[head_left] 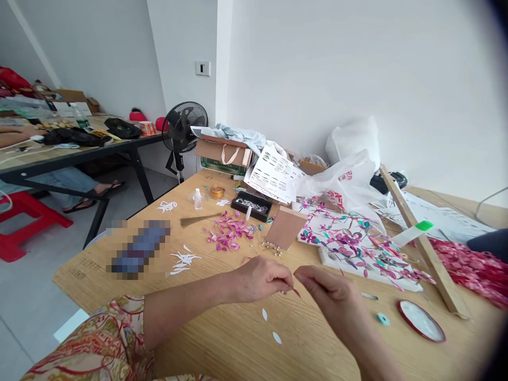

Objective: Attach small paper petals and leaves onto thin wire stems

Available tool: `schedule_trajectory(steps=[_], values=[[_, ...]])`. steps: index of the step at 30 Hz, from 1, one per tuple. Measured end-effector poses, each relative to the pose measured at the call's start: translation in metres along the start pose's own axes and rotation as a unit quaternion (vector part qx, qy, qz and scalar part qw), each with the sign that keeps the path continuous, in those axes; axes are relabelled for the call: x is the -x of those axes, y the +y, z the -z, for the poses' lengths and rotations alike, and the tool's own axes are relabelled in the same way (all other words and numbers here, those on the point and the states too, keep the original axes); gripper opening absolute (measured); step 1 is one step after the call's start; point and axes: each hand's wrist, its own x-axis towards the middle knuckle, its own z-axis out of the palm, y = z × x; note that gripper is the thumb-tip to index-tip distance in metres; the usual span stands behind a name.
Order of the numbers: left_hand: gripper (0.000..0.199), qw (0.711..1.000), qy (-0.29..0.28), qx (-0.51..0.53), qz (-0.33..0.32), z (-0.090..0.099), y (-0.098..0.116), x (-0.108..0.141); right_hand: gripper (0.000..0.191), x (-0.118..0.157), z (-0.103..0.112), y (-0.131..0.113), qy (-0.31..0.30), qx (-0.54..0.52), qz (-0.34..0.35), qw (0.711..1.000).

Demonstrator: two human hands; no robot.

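Over the front of the wooden table, my left hand [262, 278] pinches a small pinkish-red petal [297, 292] that points down from its fingertips. Close beside it, my right hand [330, 286] is closed in a pinch; whatever lies between its fingers is too small to make out. The fingertips of both hands almost meet. Below them, two white leaf-shaped pieces [277, 337] lie on the table. Past my hands is a scattered pile of pink petals [228, 232], with pearl-like beads [272, 247] near a wooden block [284, 227].
White cut pieces [183, 261] lie to the left, near a small bottle [197, 199] and a black tray [251, 206]. Pink and teal flower sprigs [353, 233] rest on white foam at right. A wooden bar [424, 248], teal spool [383, 319] and red-rimmed dish [421, 321] are nearby.
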Motion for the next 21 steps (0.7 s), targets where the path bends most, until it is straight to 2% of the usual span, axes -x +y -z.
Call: schedule_trajectory(steps=[3, 5, 8, 11, 14, 16, 17, 19, 21], values=[[0.012, 0.974, 0.02, 0.221, 0.046, 0.0, 0.003, 0.0, 0.023, -0.008, -0.004, 0.017, 0.01, -0.114, -0.054, 0.992], [0.013, 0.951, 0.068, 0.293, 0.072, -0.001, 0.001, -0.001, 0.024, -0.006, -0.018, 0.024, 0.019, -0.164, -0.075, 0.983], [0.009, 0.957, 0.135, 0.241, 0.093, -0.003, -0.004, -0.002, 0.027, 0.004, -0.043, 0.021, 0.041, -0.17, -0.077, 0.982], [0.01, 0.983, 0.167, 0.044, 0.06, -0.003, -0.008, -0.003, 0.03, 0.015, -0.054, 0.006, 0.058, -0.076, -0.051, 0.994], [0.015, 0.984, 0.125, -0.125, -0.003, -0.003, -0.01, -0.002, 0.032, 0.018, -0.041, -0.01, 0.054, 0.047, 0.013, 0.997], [0.016, 0.986, 0.067, -0.149, -0.027, -0.002, -0.008, -0.001, 0.032, 0.013, -0.023, -0.013, 0.035, 0.093, 0.038, 0.994], [0.015, 0.991, 0.038, -0.128, -0.03, -0.001, -0.006, -0.001, 0.031, 0.009, -0.014, -0.012, 0.018, 0.096, 0.039, 0.994], [0.013, 1.0, -0.003, -0.019, -0.013, 0.0, -0.002, -0.001, 0.027, 0.001, -0.001, -0.005, -0.015, 0.066, 0.017, 0.998], [0.01, 0.991, 0.001, 0.135, 0.021, 0.0, 0.001, -0.001, 0.026, -0.006, 0.003, 0.005, -0.032, -0.007, -0.021, 0.999]])
